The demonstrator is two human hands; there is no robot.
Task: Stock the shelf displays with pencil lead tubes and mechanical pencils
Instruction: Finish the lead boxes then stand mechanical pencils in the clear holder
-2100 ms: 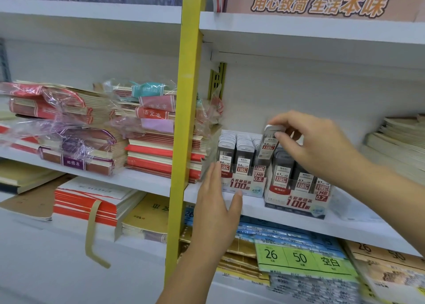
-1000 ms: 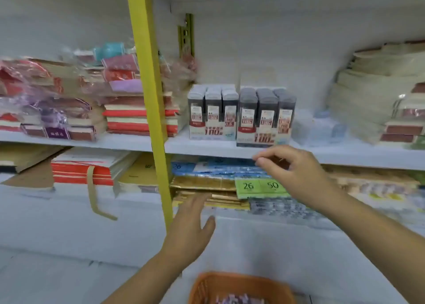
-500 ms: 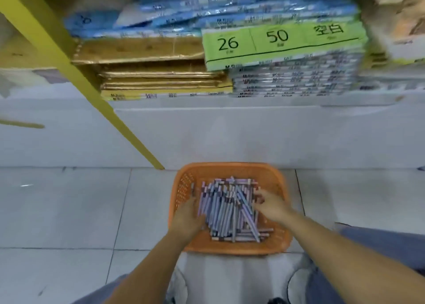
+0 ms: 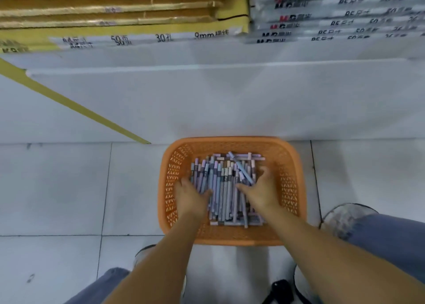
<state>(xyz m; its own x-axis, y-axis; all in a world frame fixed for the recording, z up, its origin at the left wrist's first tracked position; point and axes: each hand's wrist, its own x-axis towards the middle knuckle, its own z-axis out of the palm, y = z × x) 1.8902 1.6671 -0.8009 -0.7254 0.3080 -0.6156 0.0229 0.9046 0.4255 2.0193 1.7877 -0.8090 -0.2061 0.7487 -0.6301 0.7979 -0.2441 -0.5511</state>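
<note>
A heap of lilac, blue and grey mechanical pencils [image 4: 224, 188] fills an orange plastic basket [image 4: 289, 165] on the floor. Both of my hands are down in the basket. My left hand [image 4: 192, 197] lies on the heap's left side, its thumb over the pencils and its fingertips sunk among them. On the right side my right hand [image 4: 259, 191] rests with fingers spread across the pencils. Neither hand lifts a pencil clear of the heap. No pencil lead tubes are in view.
The basket stands on pale floor tiles against the white base panel of the shelf unit [image 4: 230, 101]. Stacked paper packs [image 4: 115, 9] fill the lowest shelf above. A yellow upright [image 4: 69, 103] slants at left. My knees in jeans [image 4: 379, 234] flank the basket.
My view dropped from the lead-tube displays on the shelf to the floor basket. Both hands left the shelf, came down into the basket and now lie deeper over the pencil heap.
</note>
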